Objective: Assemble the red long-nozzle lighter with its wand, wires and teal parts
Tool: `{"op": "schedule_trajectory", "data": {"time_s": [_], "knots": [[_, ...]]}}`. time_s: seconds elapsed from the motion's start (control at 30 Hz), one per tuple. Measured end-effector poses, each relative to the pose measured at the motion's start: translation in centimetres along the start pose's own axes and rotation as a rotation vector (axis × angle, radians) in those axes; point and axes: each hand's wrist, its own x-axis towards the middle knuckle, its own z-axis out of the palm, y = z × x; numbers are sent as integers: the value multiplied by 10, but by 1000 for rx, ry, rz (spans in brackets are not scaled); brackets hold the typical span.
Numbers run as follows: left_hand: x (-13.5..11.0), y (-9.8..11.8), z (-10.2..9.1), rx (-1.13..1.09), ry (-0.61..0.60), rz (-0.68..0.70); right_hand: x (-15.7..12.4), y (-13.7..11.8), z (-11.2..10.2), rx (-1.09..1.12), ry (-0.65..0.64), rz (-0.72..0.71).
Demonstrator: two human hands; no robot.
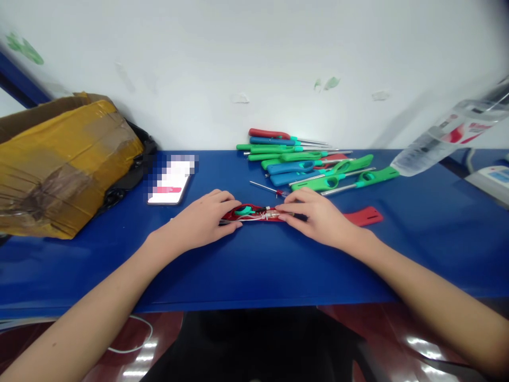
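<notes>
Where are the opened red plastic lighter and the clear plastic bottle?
Opened red plastic lighter [260, 215]: head view, on its exposed insides.
Clear plastic bottle [457, 130]: head view, on its label.

Blk clothing [254, 345], both forearms [109, 297] & fingers [229, 205] bare.

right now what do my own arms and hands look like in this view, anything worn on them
The bare, ungloved left hand and bare, ungloved right hand show no watch or bracelet. The forearms are uncovered, with no sleeve in view; the left one bears a small round spot. Black fabric, apparently clothing, shows between them at the bottom.
</notes>
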Motion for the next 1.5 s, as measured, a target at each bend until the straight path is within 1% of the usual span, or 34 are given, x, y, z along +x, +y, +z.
{"op": "schedule_trajectory", "data": {"time_s": [0.17,0.37,0.5,0.7,1.0,1.17,1.4,1.5], "knots": [[-2,-3,-6,2,-56,-10,0,-1,-2,-3,-13,3],[-4,-5,-12,-38,-115,-16,1,-5,0,38,17,-22],[-5,-5,-12,-34,-115,-13,1,-4,2,45,11,-20],[-6,-5,-17,-88,-129,-36,1,-2,3,32,14,-20],[-8,-5,-16,-46,-131,-51,0,-2,2,28,6,-22],[-8,-7,-16,-35,-102,-64,0,0,4,43,2,-48],[-7,-8,-15,-41,-132,-55,0,0,4,45,8,-44],[-7,-8,-16,-72,-135,-30,0,-1,4,37,3,-37]]}}
